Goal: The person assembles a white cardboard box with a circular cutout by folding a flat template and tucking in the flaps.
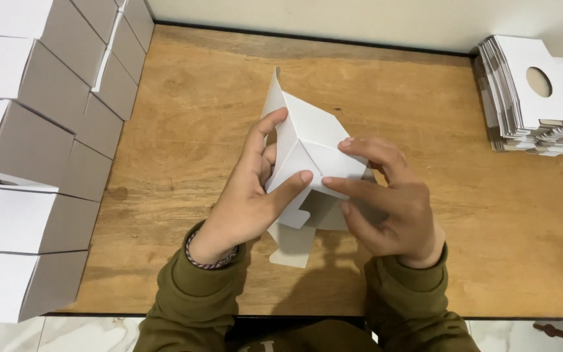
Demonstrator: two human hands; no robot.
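A white cardboard box, partly folded, is held above the wooden table at the centre. My left hand grips its left side, index finger up along the panel and thumb pressed on the front edge. My right hand holds the right side, with fingertips on the front face and thumb beneath. Loose flaps hang down below the box between my wrists. Both arms wear olive green sleeves, and a braided band circles my left wrist.
Folded white boxes are stacked in rows along the left edge of the table. A pile of flat white box blanks with a round cut-out lies at the far right corner. A pale wall runs behind the table.
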